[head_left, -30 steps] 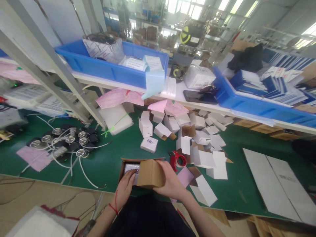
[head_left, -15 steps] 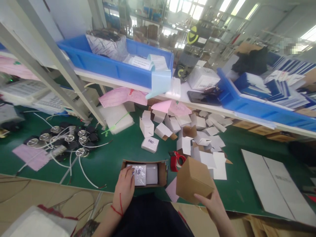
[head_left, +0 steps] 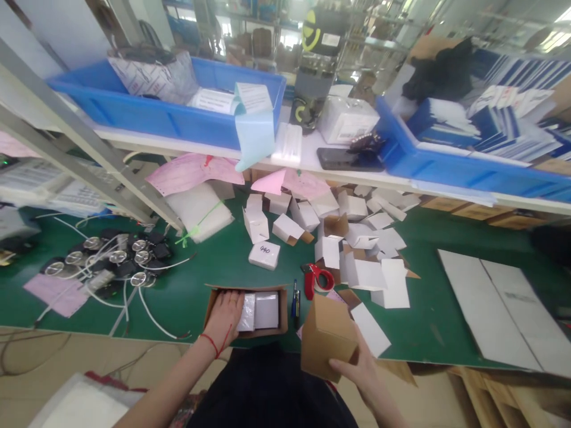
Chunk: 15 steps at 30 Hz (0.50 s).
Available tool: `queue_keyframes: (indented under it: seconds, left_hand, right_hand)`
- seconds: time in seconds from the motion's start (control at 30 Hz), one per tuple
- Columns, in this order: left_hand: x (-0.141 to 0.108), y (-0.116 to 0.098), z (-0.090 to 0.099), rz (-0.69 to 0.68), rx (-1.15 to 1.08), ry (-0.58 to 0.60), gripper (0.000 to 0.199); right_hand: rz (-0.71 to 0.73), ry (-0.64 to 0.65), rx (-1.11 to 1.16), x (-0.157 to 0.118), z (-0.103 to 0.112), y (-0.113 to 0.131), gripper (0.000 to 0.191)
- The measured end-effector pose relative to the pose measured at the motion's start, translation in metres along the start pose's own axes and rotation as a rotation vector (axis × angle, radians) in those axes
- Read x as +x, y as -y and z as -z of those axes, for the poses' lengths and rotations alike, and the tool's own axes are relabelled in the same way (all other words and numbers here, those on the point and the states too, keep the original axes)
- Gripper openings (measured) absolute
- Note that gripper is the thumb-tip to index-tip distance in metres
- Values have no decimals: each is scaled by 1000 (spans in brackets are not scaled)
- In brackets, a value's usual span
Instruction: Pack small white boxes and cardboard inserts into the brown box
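My left hand (head_left: pixel 225 312) lies inside the left end of an open brown carton (head_left: pixel 282 315), its fingers stretched flat over a plastic-wrapped white box (head_left: pixel 247 315). Another pale box (head_left: pixel 267 310) sits beside it in the carton. The thumb and fingertips are partly hidden. My right hand (head_left: pixel 357 362) grips a brown cardboard box (head_left: pixel 328 333) by its lower right side, thumb on the front face, raised at the table's front edge. Between the carton and this box lie pens (head_left: pixel 295 303). A red tape dispenser (head_left: pixel 317 279) is just behind the brown box.
A white box marked 440 (head_left: pixel 264 255) stands behind the carton. Many small white boxes (head_left: pixel 330 249) are heaped to the right, with flat cardboard (head_left: pixel 504 309) farther right. Wired black parts (head_left: pixel 116 258) lie left. Blue bins (head_left: pixel 178 113) line the shelf above.
My left hand has shifted from the top of the marked white box farther into the carton, covering its number. The brown box in my right hand has turned and come lower. The view has shifted.
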State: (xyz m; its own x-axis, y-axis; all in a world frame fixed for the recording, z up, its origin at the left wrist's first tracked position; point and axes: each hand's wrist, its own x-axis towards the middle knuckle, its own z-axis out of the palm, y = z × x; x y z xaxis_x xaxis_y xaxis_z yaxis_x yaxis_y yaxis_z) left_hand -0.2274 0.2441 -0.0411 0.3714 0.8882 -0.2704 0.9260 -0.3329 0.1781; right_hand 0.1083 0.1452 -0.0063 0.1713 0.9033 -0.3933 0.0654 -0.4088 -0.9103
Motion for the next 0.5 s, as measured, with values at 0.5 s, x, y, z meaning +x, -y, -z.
queue_keyframes:
  seconds: [0.5]
  left_hand:
    - [-33,-44,47,390,-206,-251,72]
  right_hand:
    - [-59,234,206,6,-5,-22,107]
